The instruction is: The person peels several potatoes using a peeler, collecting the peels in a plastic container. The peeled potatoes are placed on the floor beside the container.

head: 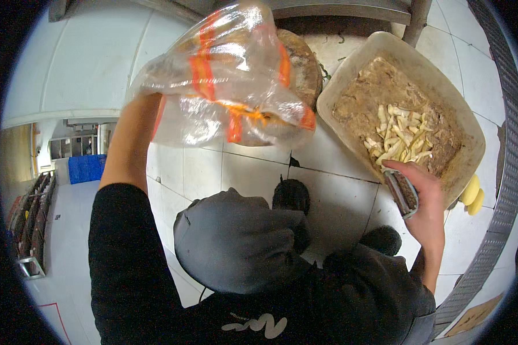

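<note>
My left forearm (127, 142) reaches up to a clear plastic bag (224, 77) with orange-red stripes. The bag covers my left hand, so its fingers are hidden. An orange tie or strip (250, 113) shows on the bag. Under and behind it is a round wooden block (304, 60), partly covered. My right hand (429, 194) is closed around a dark tool with a metal edge (401, 194), its exact kind unclear. That hand is over the near edge of a plastic tub (472, 142). Pale vegetable peelings (401, 133) lie on the tub's brown, dirty bottom.
Two yellow rounded things (471, 194) lie beside the tub on the white tiled floor (254, 172). A metal drain grating (511, 142) runs along the right. Dark wooden furniture (341, 10) stands at the top. My shoes (291, 196) are close below the block.
</note>
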### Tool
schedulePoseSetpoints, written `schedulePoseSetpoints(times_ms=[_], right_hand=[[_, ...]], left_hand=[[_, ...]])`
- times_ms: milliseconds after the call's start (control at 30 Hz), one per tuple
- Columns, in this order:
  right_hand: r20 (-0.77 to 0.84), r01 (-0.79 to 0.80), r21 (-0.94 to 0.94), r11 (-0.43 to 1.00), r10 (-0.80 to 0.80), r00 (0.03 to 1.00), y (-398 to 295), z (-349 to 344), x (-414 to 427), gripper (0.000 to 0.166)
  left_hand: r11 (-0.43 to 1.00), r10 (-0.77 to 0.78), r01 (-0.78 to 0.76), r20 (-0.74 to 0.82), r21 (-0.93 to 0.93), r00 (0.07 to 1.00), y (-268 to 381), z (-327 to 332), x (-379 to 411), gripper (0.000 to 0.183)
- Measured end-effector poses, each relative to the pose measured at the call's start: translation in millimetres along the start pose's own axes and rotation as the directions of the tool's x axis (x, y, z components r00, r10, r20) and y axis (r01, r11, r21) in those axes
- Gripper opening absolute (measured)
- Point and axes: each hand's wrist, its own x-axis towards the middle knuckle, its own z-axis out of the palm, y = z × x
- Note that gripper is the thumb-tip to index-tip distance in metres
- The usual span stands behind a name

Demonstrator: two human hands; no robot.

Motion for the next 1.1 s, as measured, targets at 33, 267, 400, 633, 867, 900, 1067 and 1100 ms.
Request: schedulePoseSetpoints(times_ms=[33,267,400,633,867,900,1067,1100], right_hand=[[0.014,-0.006,0.011,1.0,0.006,1.0,3.3,4.3,-0.1,0.048],[0.224,-0.014,0.081,0.997,-0.004,0.975,1.2,40.1,22.3,0.058],[0.211,0.259,0.166,0.951,-0.291,0.933,10.9,84.6,42.5,0.047],[0.002,0.215,0.145,0.966,-0.218,0.976,-29.7,173.1,63.6,0.083],[0.003,0.277,0.171,0.946,-0.281,0.96,-14.2,164.9,119.0,0.058],[-0.095,0.358,0.216,0.908,-0.346,0.934,-9.5,162.5,123.3,0.049],[-0.103,-0.108,0.658,0.745,0.232,0.967,-59.7,75.7,130.3,0.025],[-0.06,-0.037,0.72,0.693,0.115,0.992,-69.2,65.4,131.2,0.023]], left_hand=[[1.0,0.004,-0.004,0.008,0.0,1.0,-4.6,5.5,-5.3,0.034],[0.991,-0.072,0.07,0.015,0.111,0.997,-27.0,23.4,-47.0,0.034],[0.961,-0.093,0.1,-0.038,0.258,0.995,-18.8,0.0,-50.8,0.034],[0.89,-0.133,0.199,-0.183,0.41,0.974,14.5,-47.4,-40.9,0.033],[0.855,-0.146,0.213,-0.175,0.472,0.974,20.4,-34.1,-82.1,0.033],[0.845,-0.152,0.207,-0.151,0.492,0.977,22.4,-27.5,-88.3,0.033],[0.787,-0.163,0.113,0.028,0.607,0.986,36.8,42.7,-91.3,0.033],[0.761,-0.219,0.111,0.092,0.639,0.971,35.4,58.5,-121.4,0.033]])
